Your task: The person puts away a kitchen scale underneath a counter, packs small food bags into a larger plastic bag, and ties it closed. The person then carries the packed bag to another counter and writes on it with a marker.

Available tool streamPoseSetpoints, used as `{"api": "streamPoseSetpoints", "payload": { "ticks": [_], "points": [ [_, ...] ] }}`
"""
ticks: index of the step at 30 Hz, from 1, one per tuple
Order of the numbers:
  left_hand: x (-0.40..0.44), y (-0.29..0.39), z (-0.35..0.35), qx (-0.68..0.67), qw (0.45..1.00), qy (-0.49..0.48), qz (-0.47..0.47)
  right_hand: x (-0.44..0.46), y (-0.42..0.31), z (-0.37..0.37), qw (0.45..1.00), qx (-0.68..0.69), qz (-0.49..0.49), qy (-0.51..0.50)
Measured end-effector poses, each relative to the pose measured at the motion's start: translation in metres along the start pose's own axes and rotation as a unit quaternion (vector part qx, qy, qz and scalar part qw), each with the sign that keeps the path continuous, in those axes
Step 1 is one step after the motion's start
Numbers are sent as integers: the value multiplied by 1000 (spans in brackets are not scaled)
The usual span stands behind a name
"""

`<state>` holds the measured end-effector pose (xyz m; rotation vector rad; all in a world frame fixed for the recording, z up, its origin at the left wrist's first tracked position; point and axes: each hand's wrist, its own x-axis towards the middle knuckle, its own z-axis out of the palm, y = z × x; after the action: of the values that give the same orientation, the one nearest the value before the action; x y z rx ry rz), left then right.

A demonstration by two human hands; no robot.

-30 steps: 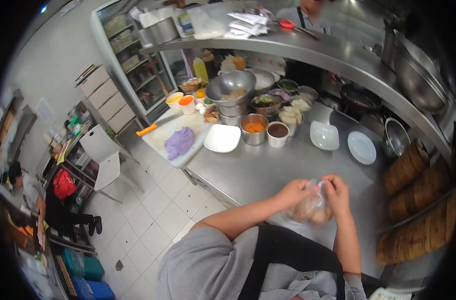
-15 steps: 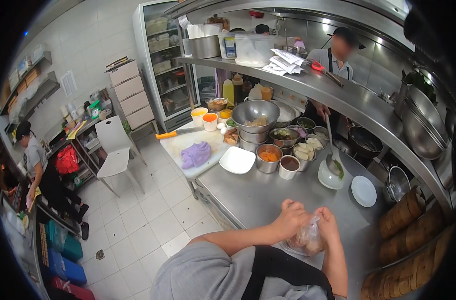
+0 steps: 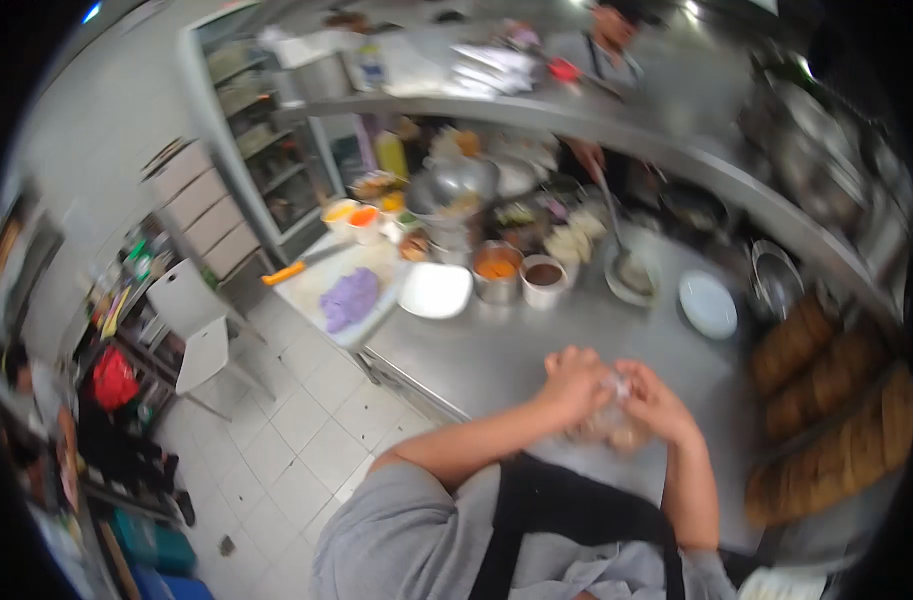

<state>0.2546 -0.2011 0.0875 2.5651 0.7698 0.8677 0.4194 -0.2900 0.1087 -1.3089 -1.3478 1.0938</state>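
A clear plastic bag [image 3: 614, 428] with pale brownish lumps inside sits just above or on the steel counter in front of my body. My left hand [image 3: 575, 385] closes on the gathered top of the bag from the left. My right hand [image 3: 657, 400] pinches the same gathered neck from the right, its fingers close to the left ones. Motion blur hides the exact fingertips and what the lumps are.
On the steel counter [image 3: 477, 355] stand a white square dish [image 3: 436, 291], a tub of brown sauce [image 3: 544, 280] and a white plate [image 3: 708, 304]. A co-worker's hand [image 3: 587, 155] holds a ladle [image 3: 614, 215] at a bowl [image 3: 632, 278]. Bamboo steamers [image 3: 827, 450] line the right side.
The whole view has shifted and blurred as my head moves. Both hands stay on the bag's neck, drawn closer together. The co-worker's ladle has moved further into the bowl.
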Motion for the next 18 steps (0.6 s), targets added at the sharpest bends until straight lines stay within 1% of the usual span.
{"api": "streamPoseSetpoints", "payload": {
  "ticks": [1, 2, 3, 4, 5, 6, 7, 8, 9, 10, 11, 12, 14, 15, 17, 18],
  "points": [
    [5, 1, -2, -44, 994, -85, -57, -7, 2, -1, 997, -78, 5, 3],
    [12, -9, 1, -230, 954, -169, -94, -13, 0, 5, 987, -153, 3, 49],
    [19, -20, 5, -400, 873, -242, -136, -14, -6, 10, 969, -232, 0, 89],
    [21, -20, 7, -496, 801, -279, -186, -14, -11, 13, 959, -261, 6, 111],
    [20, -18, 7, -579, 717, -307, -239, -16, -12, 17, 948, -291, 8, 128],
    [21, -14, 6, -580, 705, -328, -242, -20, -8, 22, 948, -286, 28, 140],
    [22, -11, 3, -635, 654, -322, -256, -22, -3, 26, 922, -323, -40, 210],
    [22, -10, 1, -685, 600, -313, -270, -24, 1, 29, 884, -361, -110, 277],
    [22, -11, 1, -683, 595, -326, -270, -28, -1, 31, 882, -362, -99, 287],
    [22, -13, 0, -652, 647, -309, -247, -32, -6, 32, 864, -374, -136, 307],
    [23, -13, 0, -620, 696, -289, -221, -35, -12, 32, 853, -383, -151, 320],
    [23, -10, -1, -621, 691, -301, -217, -39, -18, 32, 841, -391, -165, 334],
    [23, -4, -5, -550, 768, -269, -189, -41, -28, 30, 791, -543, -144, 244],
    [24, -6, -3, -552, 764, -277, -186, -39, -26, 31, 789, -545, -136, 249],
    [28, -11, 1, -457, 856, -218, -106, -35, -17, 32, 772, -566, -213, 196],
    [29, -12, 1, -458, 854, -221, -106, -36, -16, 32, 773, -566, -209, 196]
  ]
}}
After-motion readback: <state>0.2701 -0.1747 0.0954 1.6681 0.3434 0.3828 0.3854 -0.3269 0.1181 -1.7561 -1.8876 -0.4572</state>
